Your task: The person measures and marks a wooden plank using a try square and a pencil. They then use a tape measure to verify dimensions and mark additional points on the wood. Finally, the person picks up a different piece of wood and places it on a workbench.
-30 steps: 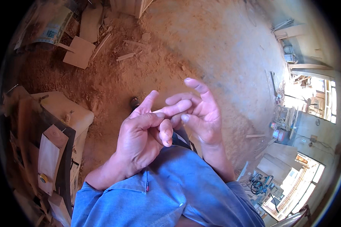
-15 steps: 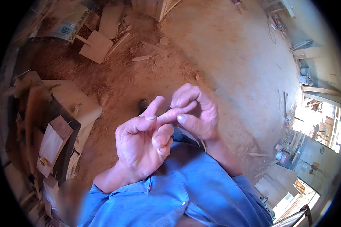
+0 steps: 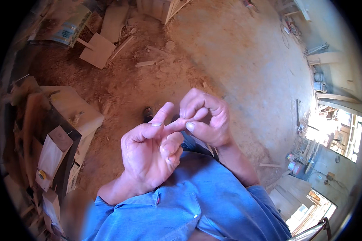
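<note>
Both bare hands meet in front of my blue shirt. My left hand is palm up. Two of its fingers stretch out apart from each other, the thumb is bent, and the others curl in; nothing shows in it. My right hand pinches the tip of one stretched left finger between its thumb and fingers. Whether something tiny sits in that pinch cannot be made out. Behind the hands a dark shoe shows partly on the dusty floor.
A wooden workbench stands at the left, with a pale wood block and a yellow tape measure on it. Flat wood offcuts lie on the sawdust-covered floor at far left. Paint buckets stand by the right wall.
The pinch stays on the same left finger, with the right fingertips slightly shifted along it. The surroundings have moved a little leftward in view.
</note>
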A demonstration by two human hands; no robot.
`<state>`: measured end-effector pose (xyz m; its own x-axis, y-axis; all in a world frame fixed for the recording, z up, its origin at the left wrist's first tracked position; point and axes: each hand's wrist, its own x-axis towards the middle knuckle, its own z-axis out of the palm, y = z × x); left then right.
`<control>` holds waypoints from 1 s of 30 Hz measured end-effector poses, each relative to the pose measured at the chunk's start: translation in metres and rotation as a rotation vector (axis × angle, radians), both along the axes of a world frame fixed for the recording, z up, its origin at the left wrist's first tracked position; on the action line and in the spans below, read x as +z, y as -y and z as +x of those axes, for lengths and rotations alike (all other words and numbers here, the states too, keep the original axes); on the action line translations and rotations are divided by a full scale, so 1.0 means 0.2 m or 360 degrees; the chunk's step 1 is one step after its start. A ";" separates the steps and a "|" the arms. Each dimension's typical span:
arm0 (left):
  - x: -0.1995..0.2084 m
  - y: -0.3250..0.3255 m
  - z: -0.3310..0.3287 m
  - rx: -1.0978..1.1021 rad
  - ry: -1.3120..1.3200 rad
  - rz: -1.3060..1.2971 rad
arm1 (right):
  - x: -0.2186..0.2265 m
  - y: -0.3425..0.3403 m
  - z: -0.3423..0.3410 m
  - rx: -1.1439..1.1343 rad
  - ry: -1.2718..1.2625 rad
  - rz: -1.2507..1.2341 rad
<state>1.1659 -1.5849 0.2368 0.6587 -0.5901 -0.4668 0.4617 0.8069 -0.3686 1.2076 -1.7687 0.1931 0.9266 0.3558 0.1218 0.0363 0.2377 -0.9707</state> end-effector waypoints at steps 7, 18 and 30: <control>-0.01 -0.01 0.01 -0.0042 0.0007 -0.0067 | 0.00 -0.01 -0.05 -0.0064 -0.0188 0.0088; -0.01 -0.03 -0.02 -0.0055 0.0007 -0.0032 | 0.04 -0.05 -0.11 -0.0214 -0.0221 0.0118; -0.04 -0.04 -0.07 -0.0047 -0.0001 -0.0008 | 0.02 -0.06 -0.12 -0.0219 0.0053 -0.0082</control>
